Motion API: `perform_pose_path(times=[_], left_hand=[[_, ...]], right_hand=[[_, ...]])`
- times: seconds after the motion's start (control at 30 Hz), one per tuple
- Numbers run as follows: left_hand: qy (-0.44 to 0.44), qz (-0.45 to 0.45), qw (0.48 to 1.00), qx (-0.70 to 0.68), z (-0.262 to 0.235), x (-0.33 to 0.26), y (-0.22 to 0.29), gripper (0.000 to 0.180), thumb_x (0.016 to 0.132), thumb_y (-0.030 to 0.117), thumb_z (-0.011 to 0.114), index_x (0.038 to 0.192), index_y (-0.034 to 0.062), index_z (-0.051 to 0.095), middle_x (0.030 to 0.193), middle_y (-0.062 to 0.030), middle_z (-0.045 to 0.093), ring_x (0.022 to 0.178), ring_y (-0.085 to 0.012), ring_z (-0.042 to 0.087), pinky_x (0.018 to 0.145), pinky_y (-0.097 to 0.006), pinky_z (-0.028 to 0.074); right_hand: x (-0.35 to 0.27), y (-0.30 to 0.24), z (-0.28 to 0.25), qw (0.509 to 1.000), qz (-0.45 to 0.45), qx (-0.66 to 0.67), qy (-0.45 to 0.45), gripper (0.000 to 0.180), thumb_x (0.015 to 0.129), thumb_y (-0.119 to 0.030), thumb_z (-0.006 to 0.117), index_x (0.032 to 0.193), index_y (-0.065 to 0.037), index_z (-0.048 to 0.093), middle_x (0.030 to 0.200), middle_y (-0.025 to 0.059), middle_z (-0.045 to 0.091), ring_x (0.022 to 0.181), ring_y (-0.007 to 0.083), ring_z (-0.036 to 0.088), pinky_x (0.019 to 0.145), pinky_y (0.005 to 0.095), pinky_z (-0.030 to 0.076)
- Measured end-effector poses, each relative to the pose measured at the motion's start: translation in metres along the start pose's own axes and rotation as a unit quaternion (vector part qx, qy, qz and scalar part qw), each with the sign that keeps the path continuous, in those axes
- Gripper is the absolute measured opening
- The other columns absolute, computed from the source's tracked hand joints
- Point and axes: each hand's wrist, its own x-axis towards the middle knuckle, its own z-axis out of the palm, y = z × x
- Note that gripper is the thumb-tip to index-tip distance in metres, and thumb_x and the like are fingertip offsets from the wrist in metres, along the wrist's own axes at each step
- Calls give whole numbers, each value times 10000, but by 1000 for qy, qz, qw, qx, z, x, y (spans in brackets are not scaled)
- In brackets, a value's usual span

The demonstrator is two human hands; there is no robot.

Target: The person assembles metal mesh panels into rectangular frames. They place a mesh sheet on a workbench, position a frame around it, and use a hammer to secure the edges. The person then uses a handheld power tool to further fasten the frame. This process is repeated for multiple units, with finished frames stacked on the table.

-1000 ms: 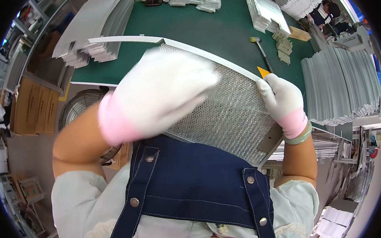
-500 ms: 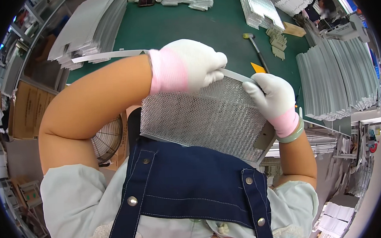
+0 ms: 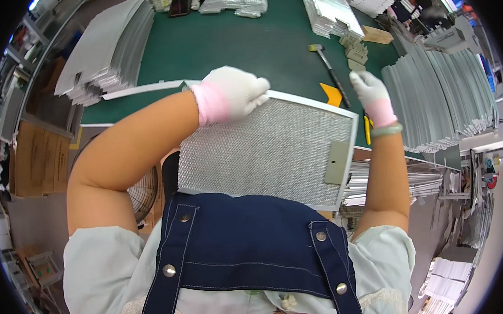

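Silver rectangular mesh panel [image 3: 257, 151]: before navy apron [image 3: 255, 236], at green tabletop [image 3: 223, 47]'s near edge.
Left hand [image 3: 234, 92]: pinching slim white frame strip [image 3: 311, 101].
Right hand [image 3: 368, 91]: near flat beige plates [image 3: 356, 53]; cannot tell grip.

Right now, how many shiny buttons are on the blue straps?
4: upper left button, lower left button, upper right button, lower right button. More may be hidden.

The left hand [image 3: 231, 95] hides part of the metal mesh panel's [image 3: 257, 151] upper rail; the left forearm [image 3: 131, 137] partly covers the caged fan [image 3: 145, 195].
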Motion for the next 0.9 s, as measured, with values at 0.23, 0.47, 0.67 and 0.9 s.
perform_pose_path(times=[0.23, 0.47, 0.67, 0.9], left_hand=[[-101, -78, 991, -30, 62, 30, -21, 256, 1004, 293, 503, 972, 75, 634, 798, -151, 665, 801, -372, 661, 758, -480, 525], [-148, -103, 982, -49, 89, 41, -23, 286, 1013, 313, 476, 1015, 70, 626, 838, -157, 680, 838, -375, 664, 772, -478, 524], [-158, -123, 978, -67, 95, 48, -28, 306, 1019, 320, 463, 1136, 62, 578, 863, -169, 686, 839, -371, 670, 773, -483, 519], [-180, -127, 973, -68, 93, 52, -31, 302, 1023, 316, 449, 1149, 66, 561, 863, -165, 683, 858, -370, 666, 788, -483, 512]], right_hand=[[4, 66, 55, 916, 224, -325, -77, 634, 879, -606, 614, 1112, -22, 695, 1115, 204, 714, 1084, 372, 669, 926, 437, 531], [14, 43, 69, 920, 158, -333, -130, 657, 769, -598, 762, 1019, 9, 737, 1030, 216, 729, 990, 373, 701, 848, 418, 555], [20, 77, 68, 962, 166, -150, -154, 468, 712, -274, 856, 1036, 21, 693, 985, 189, 729, 929, 305, 711, 853, 364, 543], [-32, 10, 57, 997, -9, -38, 60, 238, 801, -84, 687, 1021, -27, 616, 844, 91, 642, 768, 245, 643, 678, 396, 512]])
